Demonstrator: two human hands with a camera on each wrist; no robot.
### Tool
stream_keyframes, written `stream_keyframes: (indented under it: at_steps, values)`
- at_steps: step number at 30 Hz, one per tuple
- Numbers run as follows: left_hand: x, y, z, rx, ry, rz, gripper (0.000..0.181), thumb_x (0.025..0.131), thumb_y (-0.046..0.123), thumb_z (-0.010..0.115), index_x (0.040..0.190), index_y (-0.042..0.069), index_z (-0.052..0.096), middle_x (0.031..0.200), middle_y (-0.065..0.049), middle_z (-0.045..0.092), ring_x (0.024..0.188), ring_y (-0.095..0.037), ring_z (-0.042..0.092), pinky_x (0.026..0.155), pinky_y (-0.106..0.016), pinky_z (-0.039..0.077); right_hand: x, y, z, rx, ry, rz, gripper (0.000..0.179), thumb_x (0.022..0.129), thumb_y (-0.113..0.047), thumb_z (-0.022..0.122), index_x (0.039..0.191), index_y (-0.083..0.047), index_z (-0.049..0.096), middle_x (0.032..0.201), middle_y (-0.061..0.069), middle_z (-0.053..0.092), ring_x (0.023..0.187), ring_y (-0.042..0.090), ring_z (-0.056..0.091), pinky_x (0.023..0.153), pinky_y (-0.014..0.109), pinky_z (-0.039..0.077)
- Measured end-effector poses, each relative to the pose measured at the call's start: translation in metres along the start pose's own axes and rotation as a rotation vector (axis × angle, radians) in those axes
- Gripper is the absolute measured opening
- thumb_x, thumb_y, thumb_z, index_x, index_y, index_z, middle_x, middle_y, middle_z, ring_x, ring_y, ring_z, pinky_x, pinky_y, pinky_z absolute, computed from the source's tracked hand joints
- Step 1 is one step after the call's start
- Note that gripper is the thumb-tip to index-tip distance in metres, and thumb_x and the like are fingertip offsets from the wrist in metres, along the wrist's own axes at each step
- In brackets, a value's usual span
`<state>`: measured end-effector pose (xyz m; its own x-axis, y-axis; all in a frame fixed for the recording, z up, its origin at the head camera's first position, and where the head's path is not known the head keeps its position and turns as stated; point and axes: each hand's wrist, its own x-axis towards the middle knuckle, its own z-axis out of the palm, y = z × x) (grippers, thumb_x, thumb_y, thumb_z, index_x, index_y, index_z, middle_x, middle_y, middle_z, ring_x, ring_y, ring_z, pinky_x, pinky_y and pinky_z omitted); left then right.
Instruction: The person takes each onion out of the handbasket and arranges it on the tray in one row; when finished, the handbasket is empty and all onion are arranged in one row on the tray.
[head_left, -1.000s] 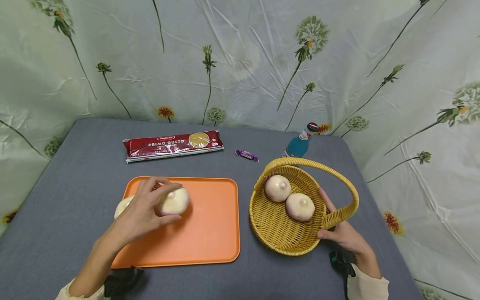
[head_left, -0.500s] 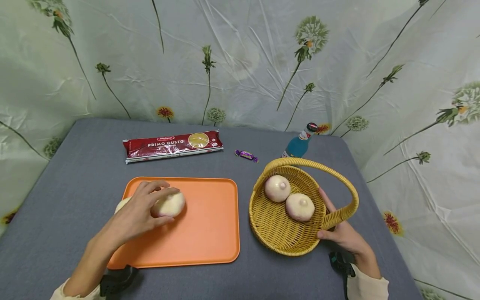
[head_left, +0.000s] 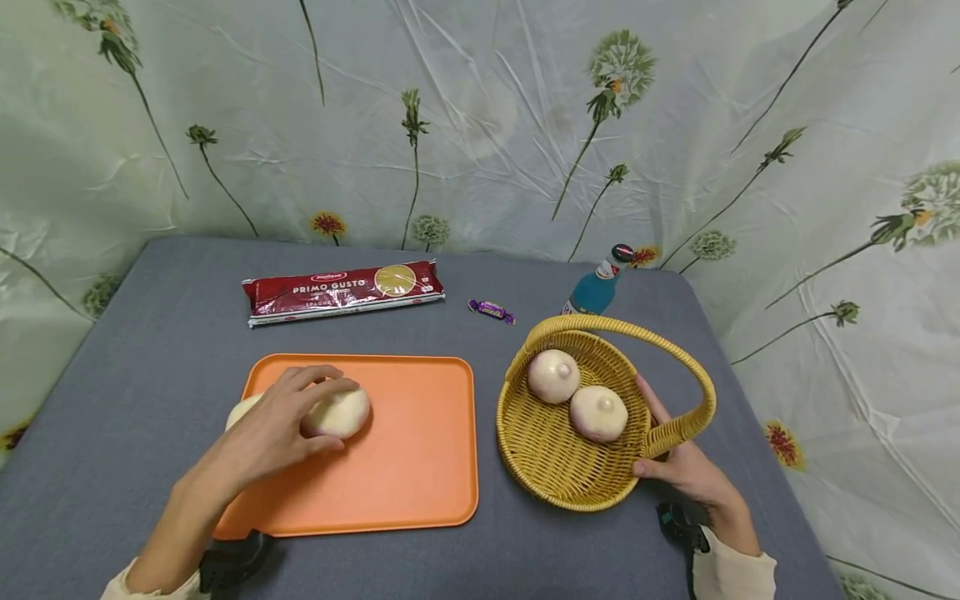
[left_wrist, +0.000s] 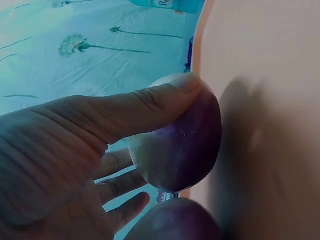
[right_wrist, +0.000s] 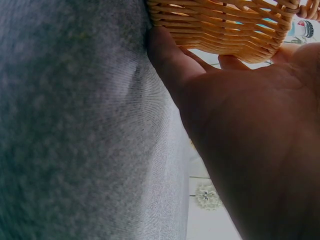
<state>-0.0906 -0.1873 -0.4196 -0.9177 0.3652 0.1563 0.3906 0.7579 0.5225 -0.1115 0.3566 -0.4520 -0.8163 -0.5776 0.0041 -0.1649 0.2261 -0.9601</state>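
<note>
- A partly hidden bulb (head_left: 242, 410) is at far left, behind the left hand (head_left: 273, 429)
- The left hand holds a white-purple bulb (head_left: 345, 412), thumb on its near side, fingers on its far side
- This bulb is over the orange tray (head_left: 405, 467); contact I cannot tell
- Two bulbs (head_left: 553, 377) lie in the wicker basket (head_left: 551, 479)
- The right hand (head_left: 686, 471) grips the basket's right side

Left hand (head_left: 281, 427) grips 1 turnip (head_left: 343, 413); basket (head_left: 551, 468) (yellow wicker) holds 2 turnips (head_left: 553, 377).

Free right half of tray (head_left: 420, 442), handle (head_left: 651, 334) arching over basket (head_left: 551, 467), bottle (head_left: 595, 292) behind
</note>
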Motion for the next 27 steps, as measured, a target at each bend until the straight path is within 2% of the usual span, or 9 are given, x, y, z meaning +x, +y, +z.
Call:
stream_keyframes:
  at_steps: [7,12,16,20,27]
  values:
    - [-0.0016,0.0007,0.0028,0.009,-0.018,0.013,0.065,0.065,0.02,0.095,0.123,0.019,0.066,0.123,-0.009,0.061,0.116,-0.036,0.052,0.09,-0.059,0.048,0.0012,-0.0009,0.0003,-0.021,-0.007,-0.035,0.114,0.085,0.008,0.073,0.161,-0.013,-0.011,0.161,0.033,-0.013,0.149,-0.003,0.017,0.104,0.015,0.039]
    - [-0.0023,0.0001,0.0021,0.021,-0.029,0.009,0.067,0.065,0.024,0.095,0.124,0.018,0.066,0.124,-0.01,0.061,0.116,-0.037,0.052,0.09,-0.059,0.048,0.0007,-0.0006,0.0006,-0.009,0.003,0.0,0.116,0.085,0.007,0.074,0.161,-0.016,-0.011,0.162,0.031,-0.013,0.148,-0.004,0.018,0.103,0.016,0.041]
    - [-0.0038,-0.0005,0.0021,0.005,-0.039,-0.019,0.062,0.07,0.028,0.092,0.125,0.017,0.065,0.126,-0.011,0.061,0.118,-0.035,0.052,0.092,-0.057,0.048,0.0004,0.0004,-0.0001,-0.01,0.008,0.01,0.116,0.085,0.007,0.074,0.161,-0.017,-0.011,0.163,0.029,-0.013,0.148,-0.004,0.018,0.103,0.016,0.041]
    - [-0.0046,-0.0014,0.0013,-0.004,-0.023,-0.017,0.053,0.076,0.028,0.087,0.124,0.016,0.066,0.125,-0.01,0.063,0.116,-0.032,0.054,0.091,-0.054,0.048,0.0002,0.001,-0.0005,-0.007,0.004,0.002,0.116,0.085,0.008,0.073,0.161,-0.017,-0.011,0.163,0.03,-0.013,0.148,-0.004,0.018,0.103,0.016,0.041]
    - [-0.0051,-0.002,-0.0017,-0.013,-0.018,-0.013,0.05,0.077,0.025,0.087,0.122,0.016,0.067,0.124,-0.009,0.064,0.114,-0.031,0.055,0.09,-0.053,0.048,0.0002,-0.001,0.0,-0.017,0.009,0.013,0.117,0.084,0.008,0.074,0.161,-0.018,-0.01,0.164,0.028,-0.011,0.149,-0.003,0.017,0.104,0.015,0.04]
